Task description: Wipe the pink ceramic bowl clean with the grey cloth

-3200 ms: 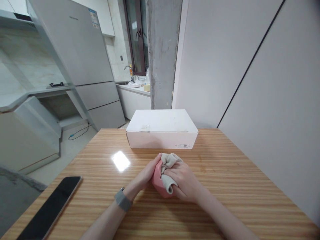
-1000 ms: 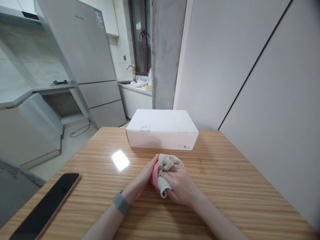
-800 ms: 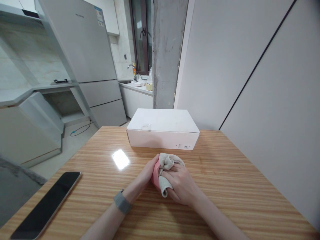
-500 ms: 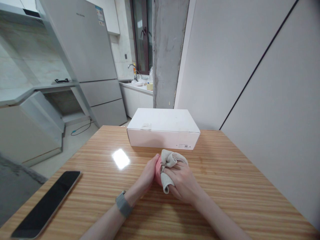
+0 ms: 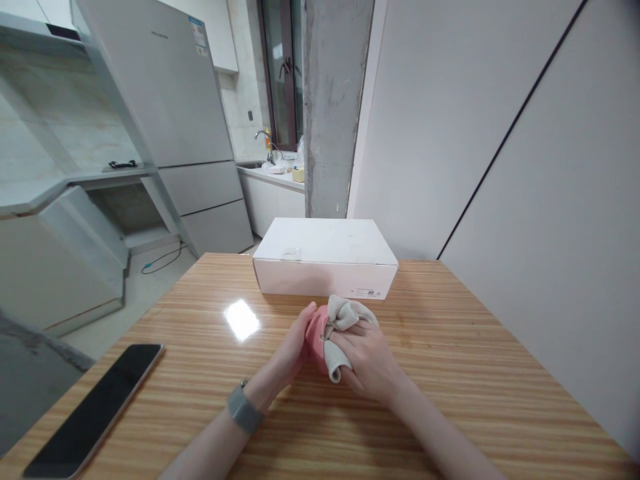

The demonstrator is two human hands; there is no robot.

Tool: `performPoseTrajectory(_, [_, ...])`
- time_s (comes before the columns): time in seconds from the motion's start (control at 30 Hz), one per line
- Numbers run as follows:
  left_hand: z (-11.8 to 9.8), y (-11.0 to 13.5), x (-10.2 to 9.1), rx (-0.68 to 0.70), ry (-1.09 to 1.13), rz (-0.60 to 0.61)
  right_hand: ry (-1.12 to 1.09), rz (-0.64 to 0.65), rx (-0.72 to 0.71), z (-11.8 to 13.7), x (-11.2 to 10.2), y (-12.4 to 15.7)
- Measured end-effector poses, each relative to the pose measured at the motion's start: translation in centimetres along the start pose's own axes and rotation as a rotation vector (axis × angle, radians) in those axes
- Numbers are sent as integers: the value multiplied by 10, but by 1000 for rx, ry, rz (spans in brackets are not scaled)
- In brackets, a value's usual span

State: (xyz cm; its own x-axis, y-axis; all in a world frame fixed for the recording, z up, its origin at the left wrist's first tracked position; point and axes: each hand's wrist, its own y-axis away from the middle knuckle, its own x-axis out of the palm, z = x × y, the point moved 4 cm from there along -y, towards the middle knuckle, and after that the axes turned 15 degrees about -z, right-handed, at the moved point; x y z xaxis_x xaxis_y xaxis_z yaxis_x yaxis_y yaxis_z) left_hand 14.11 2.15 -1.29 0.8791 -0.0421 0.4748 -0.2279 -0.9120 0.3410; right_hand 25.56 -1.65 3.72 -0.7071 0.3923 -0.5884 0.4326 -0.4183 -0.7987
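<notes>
Left hand [image 5: 294,342] cupped around the left side of a pink object [image 5: 317,331], fingers curled onto it. Right hand [image 5: 367,360] clenched on a beige cloth [image 5: 340,327], pressing it onto the object's top and right side. Object sits between both hands on the wooden table [image 5: 475,373].

White box [image 5: 325,257] just beyond the hands; small label on its front, unreadable. Phone [image 5: 95,407] well left of the left hand, screen dark. Fridge [image 5: 170,120] far left, sticker unreadable.
</notes>
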Motion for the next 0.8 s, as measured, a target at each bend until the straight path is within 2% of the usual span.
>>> performPoseTrajectory(0.1, [-4,5,5,76,17,-22,23,56,-31,5,6,3])
performPoseTrajectory(0.33, [7,-2,0,97,67,-140,66,88,10,4,7,3])
performPoseTrajectory(0.47, [6,-1,10,118,175,15,70,33,48,4,4,1])
performPoseTrajectory(0.63, [3,7,19,66,214,224,162,-75,97,3,-3,0])
performPoseTrajectory(0.7, [0,6,16,79,166,233,164,-64,59,3,-3,1])
performPoseTrajectory(0.8, [-6,1,5,128,13,119,183,-64,8,5,-3,2])
